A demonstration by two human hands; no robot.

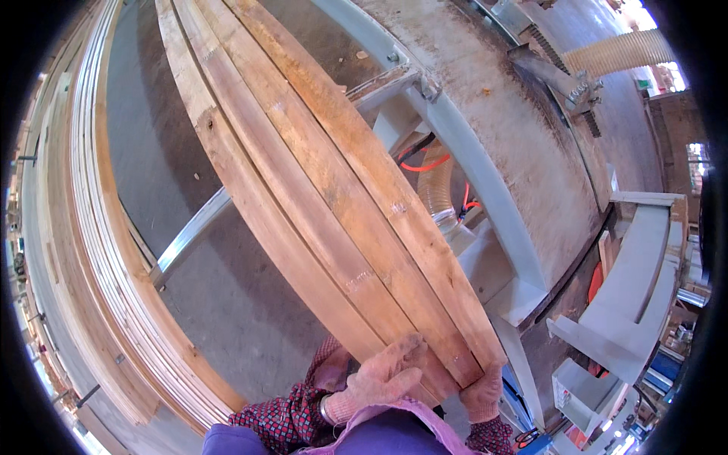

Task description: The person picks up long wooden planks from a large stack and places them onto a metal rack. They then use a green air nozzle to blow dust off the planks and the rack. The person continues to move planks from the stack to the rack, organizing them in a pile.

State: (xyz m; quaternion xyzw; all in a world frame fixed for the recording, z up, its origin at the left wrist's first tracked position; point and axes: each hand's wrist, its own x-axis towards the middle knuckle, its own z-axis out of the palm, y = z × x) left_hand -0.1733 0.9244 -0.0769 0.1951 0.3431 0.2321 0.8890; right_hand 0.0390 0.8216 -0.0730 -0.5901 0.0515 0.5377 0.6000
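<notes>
Several long wooden planks [326, 205] lie side by side in front of me, running from my body away to the upper left. My left hand [383, 379], in a pale pinkish work glove, rests on top near their close ends, its fingers stretched out over the wood. At the near end of the rightmost plank [432, 265], my right hand [483, 390] is closed around the corner, also gloved. Its fingertips are partly hidden by the wood. Both wrists come out of dark checkered sleeves.
A grey metal machine table [500, 129] stands at right, with a ribbed hose [622, 53] behind it and orange cables below. A long stack of thin boards [114, 220] lies at left. A metal bar [189, 231] runs beneath the planks. A curved grey housing [629, 280] is at far right.
</notes>
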